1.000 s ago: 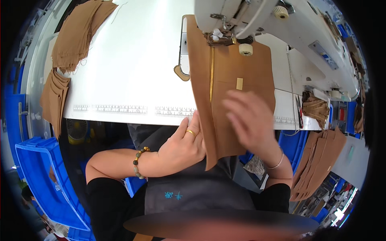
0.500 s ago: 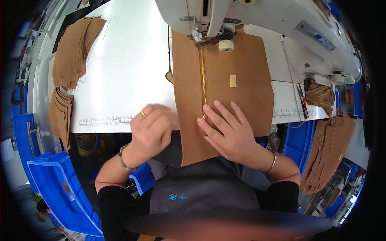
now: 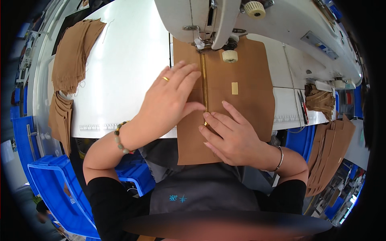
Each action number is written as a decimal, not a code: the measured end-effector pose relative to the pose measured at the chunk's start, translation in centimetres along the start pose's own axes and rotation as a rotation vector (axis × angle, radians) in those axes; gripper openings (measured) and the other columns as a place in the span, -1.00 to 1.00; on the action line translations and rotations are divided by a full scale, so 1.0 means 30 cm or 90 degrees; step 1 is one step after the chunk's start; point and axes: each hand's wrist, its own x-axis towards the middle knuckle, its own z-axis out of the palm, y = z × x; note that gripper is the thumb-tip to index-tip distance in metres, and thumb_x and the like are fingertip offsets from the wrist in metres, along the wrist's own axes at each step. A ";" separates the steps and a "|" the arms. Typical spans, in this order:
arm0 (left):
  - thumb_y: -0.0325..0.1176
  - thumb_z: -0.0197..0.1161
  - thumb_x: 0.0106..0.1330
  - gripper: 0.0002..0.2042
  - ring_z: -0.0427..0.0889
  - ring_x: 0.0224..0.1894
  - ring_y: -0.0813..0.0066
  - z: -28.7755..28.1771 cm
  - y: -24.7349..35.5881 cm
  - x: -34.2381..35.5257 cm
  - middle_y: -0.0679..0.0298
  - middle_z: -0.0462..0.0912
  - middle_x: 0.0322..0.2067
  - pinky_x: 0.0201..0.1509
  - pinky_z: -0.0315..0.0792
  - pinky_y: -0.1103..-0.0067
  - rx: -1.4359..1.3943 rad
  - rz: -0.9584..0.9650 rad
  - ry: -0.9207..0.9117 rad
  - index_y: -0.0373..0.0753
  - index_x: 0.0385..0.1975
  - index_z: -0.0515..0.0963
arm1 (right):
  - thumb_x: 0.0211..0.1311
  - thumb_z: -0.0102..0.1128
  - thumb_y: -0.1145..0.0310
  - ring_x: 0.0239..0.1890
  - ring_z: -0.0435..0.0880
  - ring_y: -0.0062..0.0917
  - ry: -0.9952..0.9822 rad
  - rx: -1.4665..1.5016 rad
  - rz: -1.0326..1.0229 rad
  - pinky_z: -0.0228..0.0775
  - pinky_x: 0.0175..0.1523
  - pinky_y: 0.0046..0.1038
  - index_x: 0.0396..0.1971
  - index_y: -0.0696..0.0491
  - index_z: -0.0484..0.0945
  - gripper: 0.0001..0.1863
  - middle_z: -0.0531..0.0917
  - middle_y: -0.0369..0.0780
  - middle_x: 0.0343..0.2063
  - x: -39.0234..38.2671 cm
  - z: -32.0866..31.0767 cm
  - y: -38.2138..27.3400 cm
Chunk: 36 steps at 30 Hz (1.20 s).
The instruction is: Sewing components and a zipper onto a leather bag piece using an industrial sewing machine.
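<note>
A brown fabric panel (image 3: 249, 108) lies under the head of a white sewing machine (image 3: 225, 18), its near edge hanging over the table front. Down its left part runs a gold zipper (image 3: 204, 82), whose far end reaches the presser foot (image 3: 204, 49). My left hand (image 3: 171, 90), fingers stretched and thumb apart, is over the panel's left edge beside the zipper. My right hand (image 3: 233, 134) rests spread on the panel at the zipper's near end, fingertips by the gold slider (image 3: 206, 123). A small pale yellow patch (image 3: 235, 88) sits right of the zipper.
Brown fabric pieces are stacked at the far left (image 3: 76, 56). Scissors (image 3: 302, 106) and a bundle of brown scraps (image 3: 319, 98) lie on the right. More brown panels (image 3: 329, 152) hang at the right. Blue bins (image 3: 60, 193) stand below the table's left side.
My left hand has moved forward and right from the table's front edge onto the panel's left side, its curled fingers now stretched. My right hand has shifted slightly nearer to me.
</note>
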 end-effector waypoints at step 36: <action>0.12 0.42 -0.09 -0.06 0.46 0.29 0.07 0.064 -0.043 0.053 0.03 0.45 0.31 0.41 0.35 0.33 0.036 0.008 -0.110 -0.46 0.27 0.42 | -0.41 0.55 -0.13 0.16 0.54 -0.30 0.028 -0.080 0.092 0.21 0.42 0.00 0.05 0.07 0.65 -0.10 0.66 -0.26 0.03 0.161 -0.059 0.301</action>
